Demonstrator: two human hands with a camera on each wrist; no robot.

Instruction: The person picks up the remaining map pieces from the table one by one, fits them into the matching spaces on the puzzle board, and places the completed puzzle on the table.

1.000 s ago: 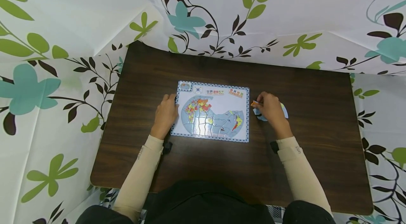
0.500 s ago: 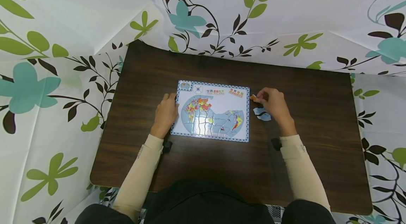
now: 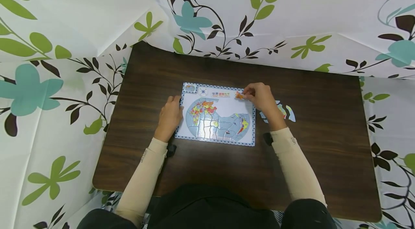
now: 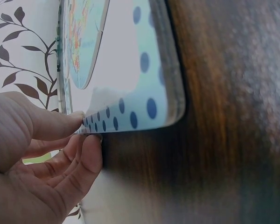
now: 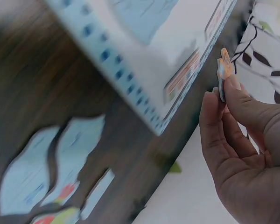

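Note:
A world map jigsaw puzzle board (image 3: 228, 106) with a blue dotted border lies on the table. Its lower and left parts are filled with pieces, while a white gap shows at the upper right of the map. My left hand (image 3: 170, 117) grips the board's left edge, thumb on the dotted border (image 4: 115, 123) and fingers against the side. Above the board's upper right corner, my right hand (image 3: 262, 97) pinches an orange and blue puzzle piece (image 5: 224, 67) between thumb and fingertips. In the right wrist view this piece stands on edge, raised over the board.
Several loose puzzle pieces (image 3: 290, 113) lie on the dark wood table (image 3: 324, 142) right of the board, partly hidden by the right forearm in the head view. Behind and beside the table hangs a white cloth (image 3: 116, 5) with leaf patterns.
My right hand has moved left from beside the loose pieces to over the board's upper right corner, carrying the orange puzzle piece. My left hand stays at the board's left edge.

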